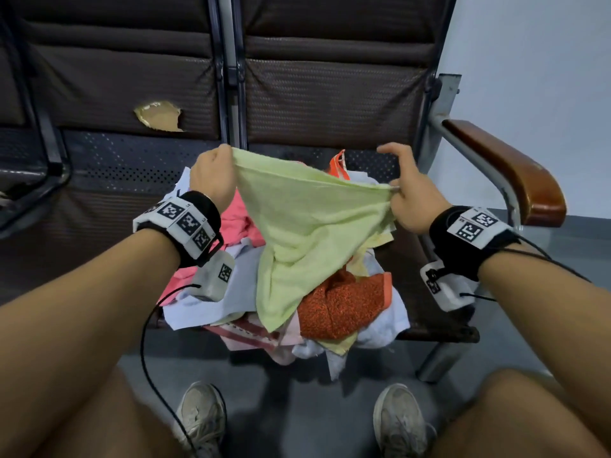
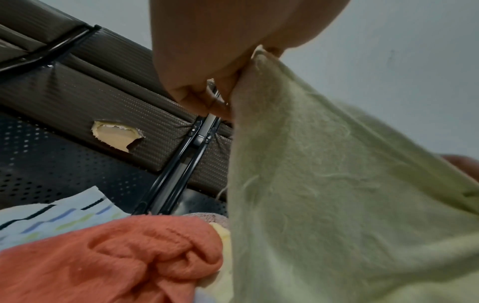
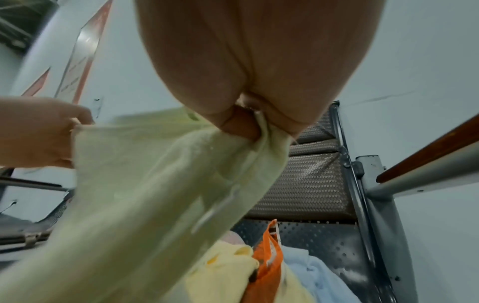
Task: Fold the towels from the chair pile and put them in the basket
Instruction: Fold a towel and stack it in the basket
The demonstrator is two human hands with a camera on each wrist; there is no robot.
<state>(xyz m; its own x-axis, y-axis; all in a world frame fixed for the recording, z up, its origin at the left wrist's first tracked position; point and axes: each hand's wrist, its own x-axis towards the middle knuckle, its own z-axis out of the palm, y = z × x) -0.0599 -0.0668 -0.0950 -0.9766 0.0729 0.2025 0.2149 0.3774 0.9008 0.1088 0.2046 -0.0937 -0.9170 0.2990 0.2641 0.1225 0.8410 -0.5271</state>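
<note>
A pale green towel hangs stretched between my two hands above the pile of towels on the chair seat. My left hand grips its left top corner in a closed fist. My right hand pinches the right corner with the thumb, its upper fingers loosely raised. The left wrist view shows the left hand closed on the green towel. In the right wrist view the right hand pinches the towel. The towel's lower part droops onto the pile. No basket is in view.
The pile holds pink, orange, light blue and yellow cloths. The chair is a brown padded bench with a torn patch on the left backrest and a wooden armrest on the right. My knees and shoes are below.
</note>
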